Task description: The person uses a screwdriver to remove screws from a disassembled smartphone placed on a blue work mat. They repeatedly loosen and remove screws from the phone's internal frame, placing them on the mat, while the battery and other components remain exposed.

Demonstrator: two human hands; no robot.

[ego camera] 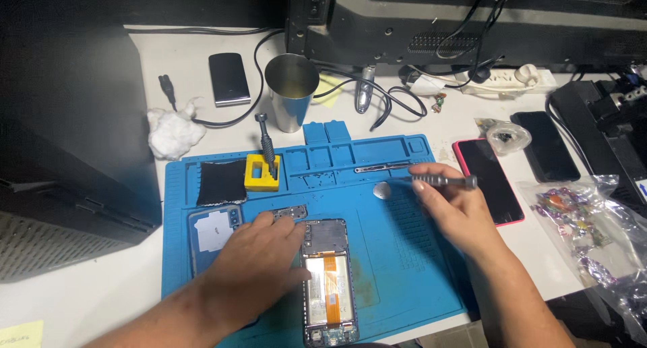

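An opened phone [328,280] lies face down on a blue work mat [397,253], its battery and orange ribbon cable exposed. My left hand [259,264] rests on the phone's left edge, fingers spread over its upper part. Up and to the right, my right hand [455,210] grips a grey metal screwdriver [445,181], holding it level above the mat. A small grey cover plate [290,213] lies just above my left hand. The phone's back cover [214,230] sits to the left of that hand.
A second screwdriver [266,142] stands in a yellow holder [262,173] beside a black cloth [221,183]. A steel cup [291,92], cotton wad [174,132], pink-cased phone [490,179], black phone [546,146], plastic bags [586,220], power strip [505,81] and cables surround the mat.
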